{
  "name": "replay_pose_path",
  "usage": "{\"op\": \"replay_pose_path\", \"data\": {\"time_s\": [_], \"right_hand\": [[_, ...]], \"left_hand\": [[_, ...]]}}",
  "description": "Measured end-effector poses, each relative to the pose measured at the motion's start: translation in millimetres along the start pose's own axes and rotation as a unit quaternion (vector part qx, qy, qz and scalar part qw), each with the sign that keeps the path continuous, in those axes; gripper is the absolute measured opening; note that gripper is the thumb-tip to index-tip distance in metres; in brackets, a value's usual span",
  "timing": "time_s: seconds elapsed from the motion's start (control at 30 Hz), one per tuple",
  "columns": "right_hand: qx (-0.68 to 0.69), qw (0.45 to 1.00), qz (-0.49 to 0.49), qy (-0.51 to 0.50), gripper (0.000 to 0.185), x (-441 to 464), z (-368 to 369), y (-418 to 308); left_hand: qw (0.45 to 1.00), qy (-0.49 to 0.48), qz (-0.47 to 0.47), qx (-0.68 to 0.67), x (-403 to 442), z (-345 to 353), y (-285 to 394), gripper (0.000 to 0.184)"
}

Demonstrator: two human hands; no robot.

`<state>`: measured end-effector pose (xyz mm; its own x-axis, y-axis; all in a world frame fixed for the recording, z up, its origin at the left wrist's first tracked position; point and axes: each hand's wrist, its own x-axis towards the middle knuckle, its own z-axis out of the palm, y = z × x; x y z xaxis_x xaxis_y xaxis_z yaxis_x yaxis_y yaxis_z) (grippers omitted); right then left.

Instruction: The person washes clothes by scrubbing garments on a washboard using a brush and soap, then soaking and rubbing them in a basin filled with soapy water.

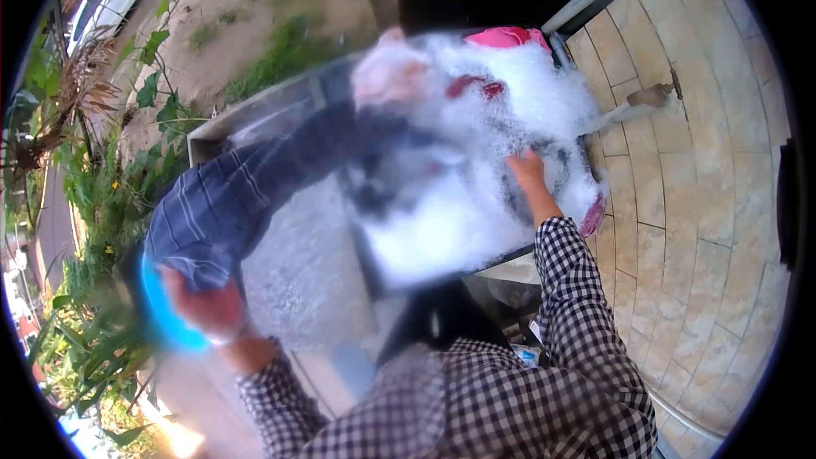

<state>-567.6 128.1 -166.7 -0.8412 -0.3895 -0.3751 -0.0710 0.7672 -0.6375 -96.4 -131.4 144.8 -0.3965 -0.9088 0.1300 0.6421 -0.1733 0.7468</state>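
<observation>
Cloth (255, 178), dark blue plaid, runs from approx. 8 o'clock up to 11, far end by the foam (544, 85) in the tub (510, 257). L. hand (210, 306), at 8, is at its near end beside a bright blue thing (170, 314); blurred, so can't tell if fingers pinch or only touch. R. hand (530, 173), approx. 3, dips into foam; visible fingers look apart, rest hidden, grip can't tell. Risk: soapy cloth is prob. heavy & slick, so a weak L. hold could drop it. A hard tug might also slop foam over the rim or drag out pink cloth (501, 36) at 1.
</observation>
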Motion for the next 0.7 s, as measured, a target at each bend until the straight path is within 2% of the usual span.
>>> {"op": "replay_pose_path", "data": {"time_s": [0.03,0.07,0.1,0.13,0.2,0.23,0.27,0.33,0.4,0.43,0.47,0.5,0.53,0.57,0.6,0.63,0.7], "right_hand": [[-0.020,0.999,-0.012,0.022,0.068,2.9,5.1,1.4],[-0.023,0.998,-0.012,0.057,0.064,3.3,9.0,-1.5],[-0.026,0.995,-0.013,0.091,0.059,3.1,13.9,-5.0],[-0.030,0.992,-0.014,0.123,0.055,2.9,18.9,-8.9],[0.029,0.988,-0.003,0.154,0.052,29.7,46.1,4.4],[0.163,0.986,-0.016,0.042,0.054,2.7,32.4,-37.8],[0.182,0.982,-0.046,-0.001,0.056,-11.3,40.4,-66.8],[0.212,0.968,-0.101,-0.084,0.060,-37.6,59.9,-110.3],[0.195,0.938,-0.256,-0.128,0.067,-93.1,91.8,-169.4],[0.107,0.930,-0.323,-0.140,0.068,-130.8,102.5,-197.4],[0.041,0.920,-0.339,-0.195,0.067,-169.9,115.6,-222.0],[0.016,0.882,-0.410,-0.233,0.070,-207.1,135.5,-238.8],[0.012,0.841,-0.486,-0.237,0.068,-247.5,158.5,-250.4],[0.023,0.789,-0.552,-0.267,0.074,-286.0,180.5,-250.4],[0.045,0.749,-0.585,-0.307,0.075,-322.8,196.2,-248.8],[0.057,0.692,-0.655,-0.296,0.075,-346.5,218.6,-239.6],[-0.097,0.717,-0.639,-0.261,0.061,-312.9,245.1,-248.7]], "left_hand": [[0.983,0.167,0.043,0.057,-22.0,-14.9,11.9,0.047],[0.981,0.170,0.040,0.090,-38.0,-10.2,19.2,0.049],[0.971,0.212,0.041,0.104,-54.6,-23.4,22.5,0.050],[0.958,0.257,0.043,0.117,-74.1,-45.7,19.3,0.051],[0.932,0.307,-0.012,0.194,-112.4,-105.4,11.2,0.050],[0.902,0.339,-0.043,0.263,-132.0,-128.7,2.4,0.045],[0.868,0.368,-0.074,0.325,-147.8,-150.1,-8.8,0.041],[0.823,0.458,-0.122,0.313,-180.5,-185.1,-27.5,0.045],[0.817,0.453,-0.116,0.337,-194.4,-184.0,-30.3,0.041],[0.814,0.435,-0.114,0.369,-201.5,-180.0,-29.8,0.040],[0.808,0.417,-0.108,0.403,-207.7,-175.8,-29.6,0.040],[0.785,0.409,-0.123,0.449,-212.2,-178.3,-30.6,0.040],[0.806,0.423,-0.113,0.398,-217.9,-185.8,-32.8,0.040],[0.825,0.434,-0.105,0.346,-224.1,-194.6,-36.5,0.039],[0.841,0.444,-0.097,0.294,-227.6,-195.1,-37.2,0.039],[0.815,0.481,-0.115,0.302,-221.8,-168.9,-31.5,0.037],[0.827,0.505,-0.117,0.218,-223.2,-144.6,3.0,0.036]]}}
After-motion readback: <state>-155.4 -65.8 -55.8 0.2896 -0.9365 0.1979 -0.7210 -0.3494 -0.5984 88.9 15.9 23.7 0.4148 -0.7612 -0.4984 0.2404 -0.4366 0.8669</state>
